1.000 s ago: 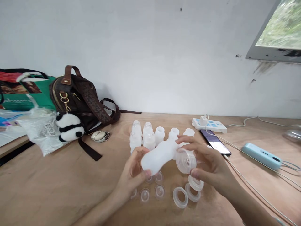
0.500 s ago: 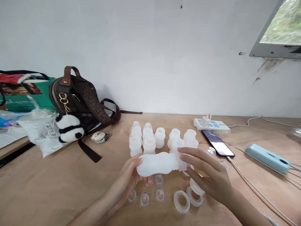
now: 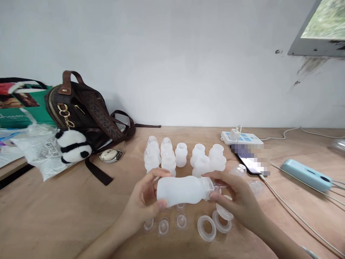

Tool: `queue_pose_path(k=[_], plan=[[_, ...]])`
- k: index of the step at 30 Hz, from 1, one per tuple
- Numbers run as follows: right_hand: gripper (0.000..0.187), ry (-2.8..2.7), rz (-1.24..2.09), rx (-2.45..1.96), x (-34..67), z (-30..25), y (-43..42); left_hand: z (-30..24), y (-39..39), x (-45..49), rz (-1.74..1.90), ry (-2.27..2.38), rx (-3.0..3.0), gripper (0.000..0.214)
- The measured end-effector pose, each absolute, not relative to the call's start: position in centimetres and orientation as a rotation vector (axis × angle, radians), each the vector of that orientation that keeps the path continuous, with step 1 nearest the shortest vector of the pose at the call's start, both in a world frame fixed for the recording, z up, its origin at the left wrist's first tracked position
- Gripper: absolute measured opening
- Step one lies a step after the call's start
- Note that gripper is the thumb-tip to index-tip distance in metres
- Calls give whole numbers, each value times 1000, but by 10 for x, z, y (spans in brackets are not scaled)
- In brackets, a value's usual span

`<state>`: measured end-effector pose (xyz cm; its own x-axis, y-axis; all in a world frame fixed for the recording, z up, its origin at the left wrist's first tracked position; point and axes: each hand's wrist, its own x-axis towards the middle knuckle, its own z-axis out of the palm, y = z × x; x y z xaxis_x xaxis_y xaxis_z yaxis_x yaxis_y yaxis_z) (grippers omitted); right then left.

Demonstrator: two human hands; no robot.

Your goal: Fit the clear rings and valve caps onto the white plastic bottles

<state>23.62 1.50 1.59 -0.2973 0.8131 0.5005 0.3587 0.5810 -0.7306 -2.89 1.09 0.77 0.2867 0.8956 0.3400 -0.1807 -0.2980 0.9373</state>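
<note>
A frosted white baby bottle (image 3: 180, 190) lies sideways in the air between my hands. My left hand (image 3: 147, 196) is closed round its base end, thumb below and fingers above. At the other end my right hand (image 3: 234, 192) pinches the translucent screw ring (image 3: 208, 187) between thumb and fingers. A clear tip, partly hidden by those fingers, shows beyond the ring. Below the bottle lie several clear nipples (image 3: 181, 221), some partly covered. Near my right wrist are loose translucent rings (image 3: 207, 228), with one leaning on another.
Behind the bottle stand several white bottles (image 3: 181, 154), some with clear domed covers (image 3: 152, 142). Clear covers (image 3: 238, 169), a phone (image 3: 250, 162) on a cable, a power strip (image 3: 250, 138) and a blue device (image 3: 306, 174) are at right. A backpack (image 3: 81, 108) and watch (image 3: 111, 155) are at left.
My right fingers, stretched along the ring before, now bend round it with the thumb below. My left hand has shifted its hold so its fingers come over the bottle's top. The view has moved slightly.
</note>
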Motion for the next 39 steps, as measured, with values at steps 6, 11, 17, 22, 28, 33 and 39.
queue_pose_path(k=[6, 11, 17, 22, 28, 33, 39], plan=[[59, -1582, 1344, -1204, 232, 20, 22, 6, 8, -36, 1325, 482, 2586, 39], [73, -1619, 1393, -1259, 235, 22, 22, 4, 8, -38, 1347, 454, 2620, 39], [92, -1643, 1576, -1028, 252, 15, 26, 9, 8, -29, 1308, 684, 1755, 39], [89, -1619, 1260, -951, 253, 19, 25, 9, 9, -23, 1097, 764, 1132, 44], [59, -1964, 750, -900, 249, 23, 11, 15, 8, -22, 994, 765, 937, 44], [59, -2102, 461, -755, 243, 22, 9, 13, 5, -24, 933, 775, 853, 44], [29, -2088, 354, -737, 237, 18, 9, 11, 9, -24, 889, 780, 931, 47]])
